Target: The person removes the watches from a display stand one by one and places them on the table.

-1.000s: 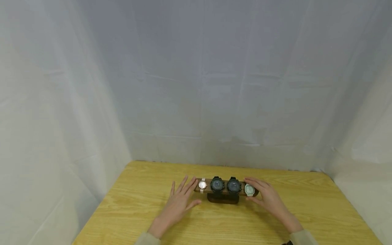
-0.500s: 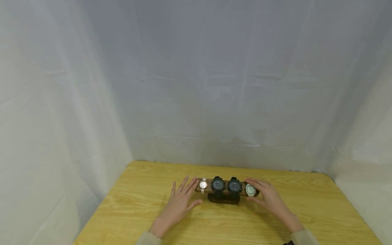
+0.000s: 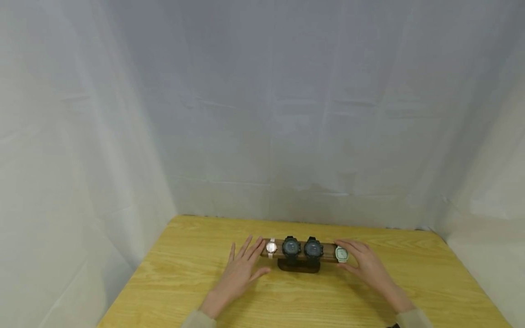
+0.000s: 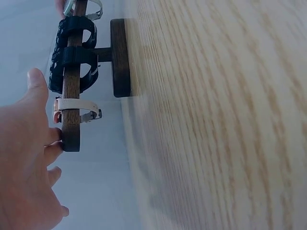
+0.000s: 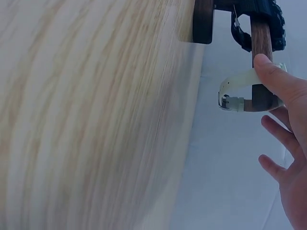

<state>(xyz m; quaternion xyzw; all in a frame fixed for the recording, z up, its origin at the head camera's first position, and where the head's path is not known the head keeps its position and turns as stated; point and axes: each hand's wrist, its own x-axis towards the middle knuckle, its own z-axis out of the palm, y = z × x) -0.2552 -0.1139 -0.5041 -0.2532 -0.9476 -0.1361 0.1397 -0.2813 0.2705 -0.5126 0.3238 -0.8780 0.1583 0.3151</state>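
A dark wooden watch stand (image 3: 329, 250) bears several watches on its raised bar. At the right end, my right hand (image 3: 369, 268) pinches a pale green square-faced watch (image 3: 342, 254) between thumb and fingers. Its buckled strap (image 5: 237, 80) loops round the bar's tip in the right wrist view. My left hand (image 3: 239, 273) has its fingers extended, fingertips against the bar's left end. Beside them sits a small watch with a white strap (image 4: 76, 104). Two bulky black watches, a left one (image 3: 291, 246) and a right one (image 3: 313, 248), stand mid-bar.
The stand's dark base (image 3: 298, 265) rests on a wood-grain table (image 3: 295, 300), toward the back. Pale cloth (image 3: 270, 136) hangs behind the table and on both sides. Something dark shows by the right sleeve (image 3: 412, 319) at the bottom edge.
My right hand has slid the pale green watch rightward along the bar to its end, uncovering more wood beside the black watch. The left hand has stayed at the left end.
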